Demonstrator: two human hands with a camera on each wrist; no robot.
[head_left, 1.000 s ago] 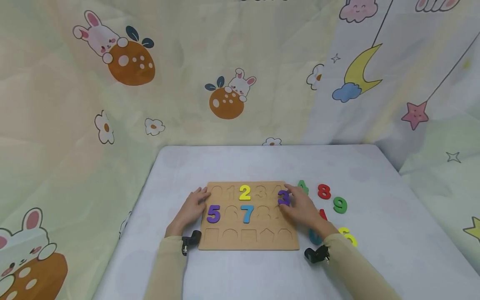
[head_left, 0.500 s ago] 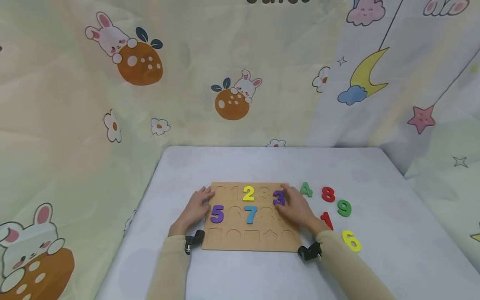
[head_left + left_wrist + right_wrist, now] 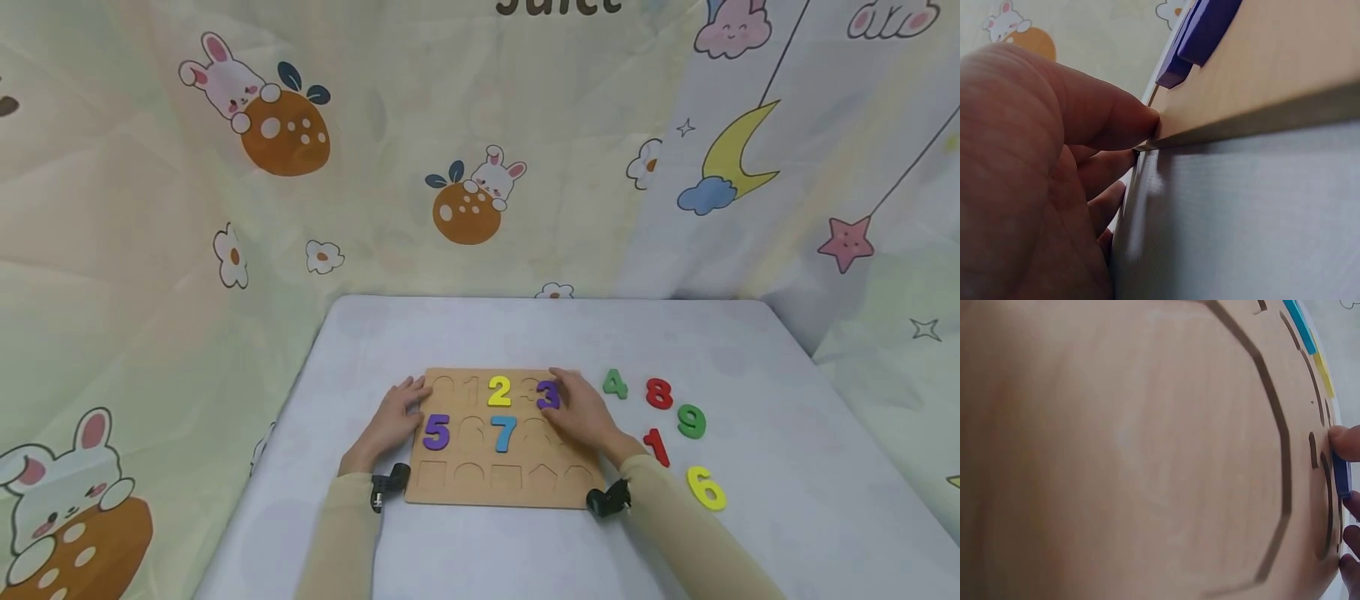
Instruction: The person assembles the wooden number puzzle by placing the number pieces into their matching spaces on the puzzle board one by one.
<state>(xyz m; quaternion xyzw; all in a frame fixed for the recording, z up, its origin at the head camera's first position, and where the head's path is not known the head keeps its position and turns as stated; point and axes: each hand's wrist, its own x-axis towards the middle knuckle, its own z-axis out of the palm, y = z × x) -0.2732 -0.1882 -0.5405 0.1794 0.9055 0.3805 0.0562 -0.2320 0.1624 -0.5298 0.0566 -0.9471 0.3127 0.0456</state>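
My left hand (image 3: 393,421) rests at the left edge of a wooden number board (image 3: 468,490). In the left wrist view its thumb tip (image 3: 1147,122) touches the board's edge, fingers extended beyond. My right hand (image 3: 585,417) pinches a purple number 3 (image 3: 548,395) between thumb and fingers, over the right part of the top row, partly overlapping the 3-shaped recess. In the right wrist view the purple 3 (image 3: 1341,475) shows side-on between thumb and finger at the frame's edge. A yellow 2 (image 3: 499,391), blue 7 (image 3: 503,433) and purple 5 (image 3: 437,432) are on the board.
Right of the board lie a green 4 (image 3: 615,383), red 8 (image 3: 659,393), green 9 (image 3: 692,421), red 1 (image 3: 656,447) and yellow 6 (image 3: 707,488). All rest on a white-covered table (image 3: 480,558) before a printed cloth backdrop (image 3: 375,200).
My right hand has carried the purple 3 leftward over the board toward its recess, uncovering the green 4 and red 1. My left hand stays at the board's edge. The head view has shifted slightly.
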